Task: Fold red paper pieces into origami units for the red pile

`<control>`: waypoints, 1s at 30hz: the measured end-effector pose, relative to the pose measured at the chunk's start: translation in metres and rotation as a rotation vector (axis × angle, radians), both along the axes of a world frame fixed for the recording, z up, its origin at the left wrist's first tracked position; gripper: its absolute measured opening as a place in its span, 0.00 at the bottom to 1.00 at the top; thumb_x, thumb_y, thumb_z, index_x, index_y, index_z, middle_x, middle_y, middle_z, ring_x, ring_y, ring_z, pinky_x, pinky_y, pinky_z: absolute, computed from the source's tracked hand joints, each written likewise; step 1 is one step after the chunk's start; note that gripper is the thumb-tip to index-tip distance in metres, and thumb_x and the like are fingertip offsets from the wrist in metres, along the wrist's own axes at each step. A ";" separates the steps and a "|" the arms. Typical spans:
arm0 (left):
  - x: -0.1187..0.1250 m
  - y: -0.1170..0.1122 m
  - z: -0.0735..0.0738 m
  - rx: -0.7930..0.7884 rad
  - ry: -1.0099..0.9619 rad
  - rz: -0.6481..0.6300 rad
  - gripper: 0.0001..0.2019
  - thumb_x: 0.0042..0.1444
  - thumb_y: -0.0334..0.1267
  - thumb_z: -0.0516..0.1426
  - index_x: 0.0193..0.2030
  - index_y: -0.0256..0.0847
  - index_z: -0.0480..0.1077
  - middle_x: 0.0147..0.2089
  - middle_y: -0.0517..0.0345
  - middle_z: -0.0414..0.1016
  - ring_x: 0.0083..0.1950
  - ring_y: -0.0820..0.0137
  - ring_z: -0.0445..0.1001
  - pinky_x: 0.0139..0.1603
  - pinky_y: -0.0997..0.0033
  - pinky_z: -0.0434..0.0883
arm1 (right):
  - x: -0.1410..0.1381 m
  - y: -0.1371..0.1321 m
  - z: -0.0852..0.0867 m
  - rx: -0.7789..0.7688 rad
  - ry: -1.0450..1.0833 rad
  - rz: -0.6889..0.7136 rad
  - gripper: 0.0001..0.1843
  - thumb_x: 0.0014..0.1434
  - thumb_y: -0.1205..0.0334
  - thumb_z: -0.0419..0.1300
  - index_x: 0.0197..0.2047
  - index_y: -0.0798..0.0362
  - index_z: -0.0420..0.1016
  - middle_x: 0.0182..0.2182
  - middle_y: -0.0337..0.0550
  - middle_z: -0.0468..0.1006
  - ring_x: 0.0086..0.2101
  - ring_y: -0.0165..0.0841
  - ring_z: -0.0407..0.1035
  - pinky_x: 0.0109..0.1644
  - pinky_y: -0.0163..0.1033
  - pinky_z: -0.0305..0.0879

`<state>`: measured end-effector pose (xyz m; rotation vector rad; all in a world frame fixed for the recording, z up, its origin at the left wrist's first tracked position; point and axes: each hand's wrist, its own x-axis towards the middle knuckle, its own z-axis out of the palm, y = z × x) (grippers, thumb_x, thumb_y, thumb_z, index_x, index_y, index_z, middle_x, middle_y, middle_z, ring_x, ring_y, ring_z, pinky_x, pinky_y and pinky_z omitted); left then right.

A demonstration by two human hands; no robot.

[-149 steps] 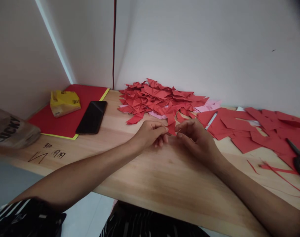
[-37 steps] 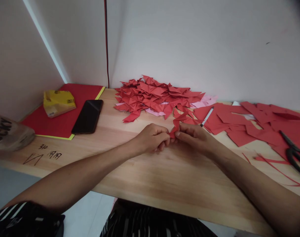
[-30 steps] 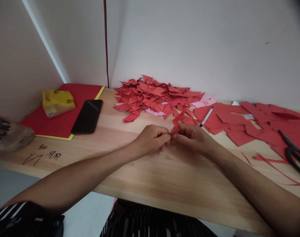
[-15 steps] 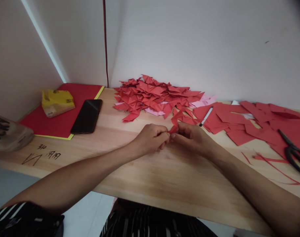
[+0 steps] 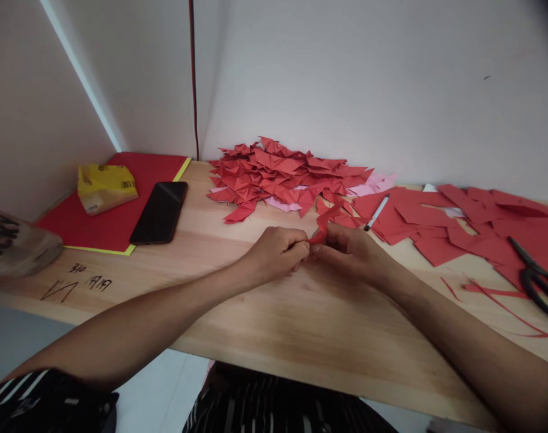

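My left hand (image 5: 274,252) and my right hand (image 5: 353,249) meet over the middle of the wooden table (image 5: 301,319). Both pinch a small folded red paper piece (image 5: 319,231) between thumb and fingertips, fingers curled. Just behind my hands lies a big heap of folded red paper pieces (image 5: 283,174), with a few pink ones at its right edge. Flat red paper squares (image 5: 440,231) are spread to the right of my right hand.
A white pen (image 5: 377,212) lies on the red squares. Black scissors (image 5: 538,279) and thin red paper strips lie at the far right. A black phone (image 5: 160,211) and a yellow packet (image 5: 105,187) rest on a red sheet at the left. White walls close the back.
Both hands stay pinched on the small red piece, with only slight finger shifts. Five seconds ago the hands were a little farther apart and the piece showed more.
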<state>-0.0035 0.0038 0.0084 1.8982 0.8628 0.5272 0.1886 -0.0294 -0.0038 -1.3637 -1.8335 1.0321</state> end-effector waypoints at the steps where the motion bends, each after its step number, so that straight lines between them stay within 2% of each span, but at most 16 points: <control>1: 0.000 0.000 0.000 0.019 0.009 0.005 0.14 0.56 0.31 0.49 0.20 0.37 0.65 0.18 0.64 0.67 0.20 0.79 0.64 0.25 0.80 0.60 | 0.000 -0.001 0.000 -0.007 -0.008 -0.005 0.07 0.58 0.59 0.59 0.32 0.52 0.71 0.30 0.41 0.76 0.31 0.33 0.71 0.33 0.37 0.66; 8: 0.000 0.002 -0.003 0.000 0.003 0.006 0.13 0.54 0.30 0.47 0.20 0.37 0.65 0.18 0.64 0.67 0.20 0.78 0.64 0.25 0.79 0.60 | 0.004 0.001 0.002 -0.008 -0.002 0.096 0.07 0.61 0.60 0.56 0.35 0.51 0.74 0.33 0.41 0.78 0.35 0.33 0.72 0.38 0.38 0.67; 15: 0.000 0.001 0.002 0.087 0.011 -0.015 0.14 0.54 0.30 0.50 0.17 0.37 0.62 0.17 0.64 0.66 0.22 0.77 0.65 0.28 0.77 0.60 | 0.001 0.001 0.001 -0.050 -0.009 0.015 0.07 0.58 0.58 0.59 0.34 0.53 0.73 0.30 0.41 0.75 0.31 0.32 0.68 0.32 0.36 0.63; 24: 0.001 0.004 0.000 -0.165 -0.042 -0.007 0.11 0.51 0.30 0.48 0.20 0.38 0.65 0.15 0.65 0.64 0.18 0.78 0.63 0.23 0.79 0.61 | 0.002 0.001 0.008 -0.042 0.007 0.055 0.11 0.61 0.56 0.56 0.32 0.52 0.72 0.30 0.44 0.78 0.33 0.34 0.71 0.37 0.39 0.67; 30: 0.001 0.003 0.000 -0.102 0.000 -0.017 0.12 0.51 0.31 0.49 0.19 0.38 0.64 0.16 0.64 0.65 0.19 0.77 0.64 0.23 0.79 0.60 | 0.000 0.001 0.007 -0.060 0.034 0.003 0.10 0.57 0.54 0.61 0.31 0.51 0.73 0.28 0.41 0.78 0.30 0.33 0.71 0.32 0.37 0.66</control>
